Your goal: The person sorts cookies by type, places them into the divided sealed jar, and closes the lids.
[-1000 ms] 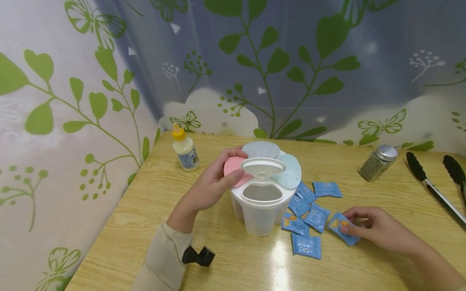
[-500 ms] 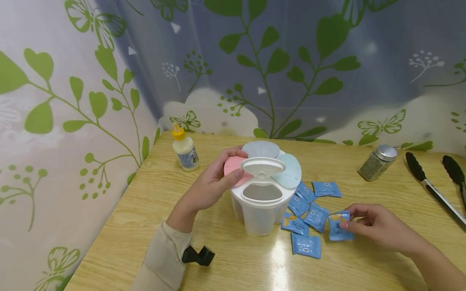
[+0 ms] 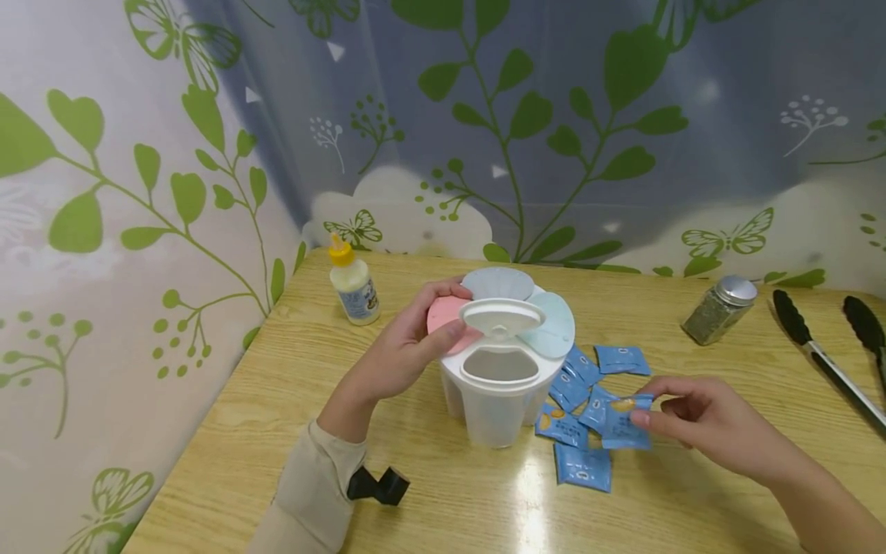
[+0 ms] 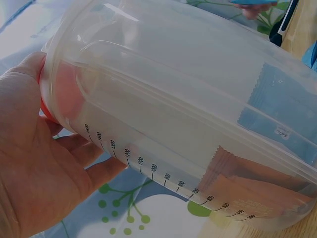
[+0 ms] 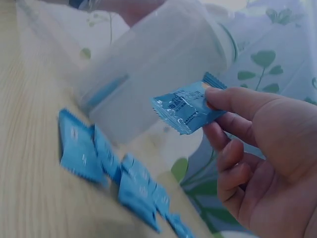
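Observation:
A white multi-compartment container (image 3: pixel 500 400) stands mid-table, with pastel flap lids and its front white lid (image 3: pixel 500 317) raised over an open compartment. My left hand (image 3: pixel 408 346) grips the container's left top, thumb on the raised lid; the left wrist view shows the palm (image 4: pixel 34 163) against the translucent wall (image 4: pixel 163 114). My right hand (image 3: pixel 699 419) pinches one blue packet (image 3: pixel 623 423) just right of the container, lifted off the table. The right wrist view shows that packet (image 5: pixel 185 109) between thumb and fingers. Several more blue packets (image 3: pixel 581 408) lie on the table beside the container.
A glue bottle (image 3: pixel 351 283) with a yellow cap stands at the back left. A spice jar (image 3: pixel 720 309) and black-tipped tongs (image 3: pixel 824 354) lie at the right. A black clip (image 3: pixel 379 486) sits near my left sleeve. Leaf-patterned curtains close in the back and left.
My right hand has lifted one blue packet off the table and carried it left toward the container. The left hand and container have stayed put.

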A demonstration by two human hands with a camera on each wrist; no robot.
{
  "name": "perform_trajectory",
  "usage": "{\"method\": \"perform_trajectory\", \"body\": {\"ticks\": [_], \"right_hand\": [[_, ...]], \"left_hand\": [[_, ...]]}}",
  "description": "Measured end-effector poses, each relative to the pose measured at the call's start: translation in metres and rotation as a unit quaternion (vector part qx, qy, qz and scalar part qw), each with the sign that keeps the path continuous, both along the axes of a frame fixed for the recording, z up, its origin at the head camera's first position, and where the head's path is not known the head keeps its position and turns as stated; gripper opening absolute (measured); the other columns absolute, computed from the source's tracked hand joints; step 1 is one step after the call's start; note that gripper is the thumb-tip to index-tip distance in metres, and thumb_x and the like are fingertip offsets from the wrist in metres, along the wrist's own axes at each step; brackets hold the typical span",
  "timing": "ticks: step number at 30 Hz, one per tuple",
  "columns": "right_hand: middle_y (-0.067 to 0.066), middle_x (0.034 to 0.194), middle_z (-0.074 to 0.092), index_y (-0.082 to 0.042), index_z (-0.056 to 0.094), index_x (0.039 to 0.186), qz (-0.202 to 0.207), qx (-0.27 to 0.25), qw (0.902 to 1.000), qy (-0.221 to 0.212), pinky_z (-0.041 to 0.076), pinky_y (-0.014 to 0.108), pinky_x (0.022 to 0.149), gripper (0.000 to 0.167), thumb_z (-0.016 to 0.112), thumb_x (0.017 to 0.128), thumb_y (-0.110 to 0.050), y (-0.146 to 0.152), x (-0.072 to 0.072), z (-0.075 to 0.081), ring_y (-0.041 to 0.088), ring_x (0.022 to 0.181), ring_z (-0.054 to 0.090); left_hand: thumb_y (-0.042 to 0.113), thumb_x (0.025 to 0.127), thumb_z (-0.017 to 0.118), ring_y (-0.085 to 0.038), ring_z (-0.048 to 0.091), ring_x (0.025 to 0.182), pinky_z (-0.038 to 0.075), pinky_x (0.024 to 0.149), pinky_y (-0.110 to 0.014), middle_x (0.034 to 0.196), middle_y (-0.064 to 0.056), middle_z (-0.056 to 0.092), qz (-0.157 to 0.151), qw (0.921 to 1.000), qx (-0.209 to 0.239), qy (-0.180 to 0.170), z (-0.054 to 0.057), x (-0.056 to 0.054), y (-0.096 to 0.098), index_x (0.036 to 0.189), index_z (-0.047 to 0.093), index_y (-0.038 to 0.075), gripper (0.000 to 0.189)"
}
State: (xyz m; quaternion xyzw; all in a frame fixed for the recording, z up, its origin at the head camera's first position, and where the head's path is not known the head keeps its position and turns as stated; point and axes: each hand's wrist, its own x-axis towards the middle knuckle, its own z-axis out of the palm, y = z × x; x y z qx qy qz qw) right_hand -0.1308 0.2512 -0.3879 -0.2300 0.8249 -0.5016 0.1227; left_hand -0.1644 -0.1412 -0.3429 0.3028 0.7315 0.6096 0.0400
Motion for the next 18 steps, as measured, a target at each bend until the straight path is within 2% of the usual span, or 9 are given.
{"method": "perform_trajectory", "body": {"ticks": [2, 5, 7, 12, 18], "right_hand": [[0.004, 0.059, 0.037, -0.009, 0.069, 0.106, 0.004, -0.015, 0.9998, 0.009, 0.033, 0.032, 0.042, 0.015, 0.061, 0.096, -0.001, -0.005, 0.0, 0.005, 0.021, 0.048, 0.031], [0.002, 0.061, 0.04, -0.01, 0.069, 0.105, -0.004, -0.032, 0.9993, 0.016, 0.034, 0.032, 0.043, 0.017, 0.062, 0.095, 0.001, -0.012, 0.002, 0.014, 0.022, 0.05, 0.034], [-0.003, 0.063, 0.044, -0.01, 0.069, 0.104, -0.013, -0.041, 0.9986, 0.03, 0.035, 0.033, 0.043, 0.017, 0.063, 0.094, 0.003, -0.016, 0.003, 0.02, 0.022, 0.051, 0.037], [-0.012, 0.075, 0.059, -0.009, 0.069, 0.102, -0.04, -0.067, 0.9945, 0.07, 0.036, 0.034, 0.045, 0.021, 0.064, 0.091, 0.008, -0.029, 0.005, 0.037, 0.018, 0.054, 0.043], [-0.009, 0.067, 0.055, -0.007, 0.07, 0.101, -0.027, -0.144, 0.9844, 0.098, 0.033, 0.033, 0.043, 0.024, 0.063, 0.09, 0.013, -0.057, 0.003, 0.062, 0.016, 0.051, 0.041]], "left_hand": [[0.026, 0.103, 0.05, -0.021, 0.04, 0.142, 0.043, 0.109, -0.035, 0.151, -0.009, 0.041, 0.0, 1.0, 0.001, -0.001, 0.0, 0.0, 0.0, 0.134, 0.042, 0.006, 0.038], [0.025, 0.103, 0.05, -0.021, 0.04, 0.142, 0.044, 0.107, -0.03, 0.151, -0.009, 0.04, -0.002, 1.0, 0.004, -0.004, 0.0, 0.001, 0.0, 0.134, 0.042, 0.006, 0.037], [0.025, 0.103, 0.05, -0.021, 0.044, 0.138, 0.045, 0.104, -0.027, 0.15, -0.009, 0.041, -0.004, 0.9999, 0.008, -0.007, 0.0, 0.001, 0.0, 0.134, 0.042, 0.006, 0.037], [0.023, 0.103, 0.05, -0.021, 0.051, 0.125, 0.048, 0.1, -0.027, 0.147, -0.011, 0.043, -0.011, 0.9998, 0.013, -0.014, 0.001, 0.001, 0.001, 0.136, 0.041, 0.006, 0.038], [0.021, 0.103, 0.05, -0.02, 0.054, 0.119, 0.049, 0.098, -0.029, 0.144, -0.012, 0.046, -0.012, 0.9997, 0.01, -0.017, 0.003, 0.001, 0.001, 0.137, 0.041, 0.007, 0.037]]}}
